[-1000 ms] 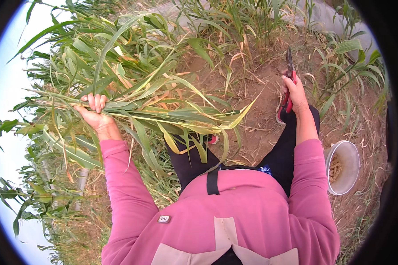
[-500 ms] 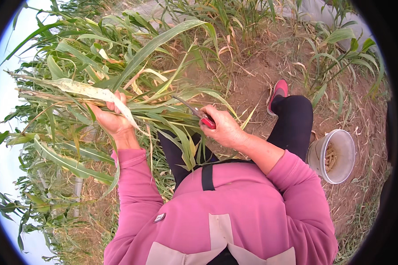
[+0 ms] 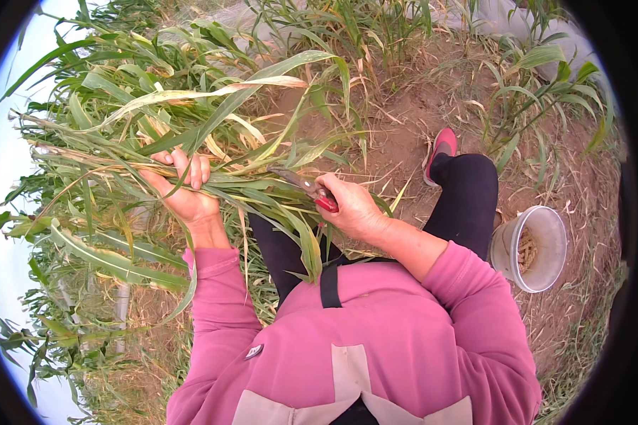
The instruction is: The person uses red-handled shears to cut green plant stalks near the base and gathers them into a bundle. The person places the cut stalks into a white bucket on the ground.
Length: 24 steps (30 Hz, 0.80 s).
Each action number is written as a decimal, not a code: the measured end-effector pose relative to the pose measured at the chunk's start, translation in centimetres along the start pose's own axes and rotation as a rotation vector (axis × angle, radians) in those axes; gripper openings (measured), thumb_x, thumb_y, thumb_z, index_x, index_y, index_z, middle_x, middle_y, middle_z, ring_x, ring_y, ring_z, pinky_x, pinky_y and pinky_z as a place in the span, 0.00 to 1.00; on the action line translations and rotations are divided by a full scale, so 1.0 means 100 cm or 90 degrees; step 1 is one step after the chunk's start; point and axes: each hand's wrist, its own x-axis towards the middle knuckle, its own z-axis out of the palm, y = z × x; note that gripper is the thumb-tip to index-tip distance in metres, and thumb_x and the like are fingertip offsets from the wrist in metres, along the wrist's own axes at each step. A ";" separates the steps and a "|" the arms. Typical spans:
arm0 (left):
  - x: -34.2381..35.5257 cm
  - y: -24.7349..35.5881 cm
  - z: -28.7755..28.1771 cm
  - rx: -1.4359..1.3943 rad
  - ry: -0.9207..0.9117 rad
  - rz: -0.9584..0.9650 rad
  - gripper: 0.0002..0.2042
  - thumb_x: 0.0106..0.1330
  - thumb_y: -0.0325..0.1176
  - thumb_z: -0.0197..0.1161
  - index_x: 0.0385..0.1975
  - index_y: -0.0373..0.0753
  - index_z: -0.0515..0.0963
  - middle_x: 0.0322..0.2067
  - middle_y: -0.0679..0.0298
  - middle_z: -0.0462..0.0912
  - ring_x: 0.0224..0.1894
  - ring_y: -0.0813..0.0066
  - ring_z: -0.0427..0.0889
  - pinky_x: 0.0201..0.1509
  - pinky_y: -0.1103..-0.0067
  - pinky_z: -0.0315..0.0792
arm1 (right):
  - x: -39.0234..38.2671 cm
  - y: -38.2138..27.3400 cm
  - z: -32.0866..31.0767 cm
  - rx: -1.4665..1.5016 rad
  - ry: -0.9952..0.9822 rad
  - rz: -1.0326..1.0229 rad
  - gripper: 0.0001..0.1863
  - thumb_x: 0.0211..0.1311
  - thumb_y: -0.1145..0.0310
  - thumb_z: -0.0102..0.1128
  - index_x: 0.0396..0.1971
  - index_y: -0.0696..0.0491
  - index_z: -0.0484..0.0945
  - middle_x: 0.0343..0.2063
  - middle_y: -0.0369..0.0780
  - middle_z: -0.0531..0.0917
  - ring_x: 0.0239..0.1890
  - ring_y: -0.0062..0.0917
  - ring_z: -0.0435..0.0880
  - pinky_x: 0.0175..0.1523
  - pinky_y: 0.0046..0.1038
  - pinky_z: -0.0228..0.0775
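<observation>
My left hand (image 3: 188,195) is closed around a bundle of leafy green and dry-tipped stalks (image 3: 113,159), which lies crosswise in front of me at the left. Some leaves hang over the fingers and down past my wrist. My right hand (image 3: 354,205) grips pruning shears (image 3: 324,200) with red handles, a little right of my left hand. The metal blades reach leftward among the bundle's leaves; whether they are closing on a stalk cannot be made out.
A pale plastic bucket (image 3: 553,244) holding small tan pieces stands at my right on dry soil (image 3: 397,106) with straw. Tall leafy plants (image 3: 106,71) grow thickly at the left and ahead. Pale sheeting (image 3: 489,21) lies at the far right back. My legs (image 3: 464,205) are spread below.
My right hand has swung leftward and inward, bringing the shears from the right side to the bundle. My left hand has moved slightly right with the stalks, some leaves shifting over it.
</observation>
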 end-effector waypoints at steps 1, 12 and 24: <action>-0.002 -0.001 -0.009 0.003 -0.028 -0.004 0.20 0.68 0.55 0.46 0.27 0.43 0.67 0.15 0.72 0.59 0.10 0.84 0.54 0.16 0.86 0.51 | -0.002 -0.002 0.000 0.002 -0.007 0.014 0.17 0.54 0.68 0.58 0.42 0.52 0.64 0.33 0.47 0.79 0.38 0.45 0.78 0.41 0.40 0.69; -0.006 -0.003 -0.015 0.012 0.030 -0.010 0.19 0.68 0.55 0.45 0.27 0.45 0.67 0.13 0.73 0.57 0.10 0.85 0.53 0.15 0.86 0.50 | -0.004 0.013 0.004 -0.076 0.048 -0.174 0.22 0.49 0.72 0.61 0.45 0.54 0.65 0.35 0.46 0.77 0.40 0.43 0.77 0.43 0.39 0.69; -0.013 -0.004 -0.022 0.042 0.014 -0.029 0.19 0.68 0.55 0.44 0.28 0.45 0.66 0.13 0.73 0.58 0.09 0.85 0.53 0.14 0.86 0.49 | -0.018 -0.002 -0.034 0.147 0.030 0.015 0.19 0.52 0.73 0.57 0.45 0.54 0.65 0.26 0.47 0.76 0.31 0.44 0.77 0.36 0.37 0.68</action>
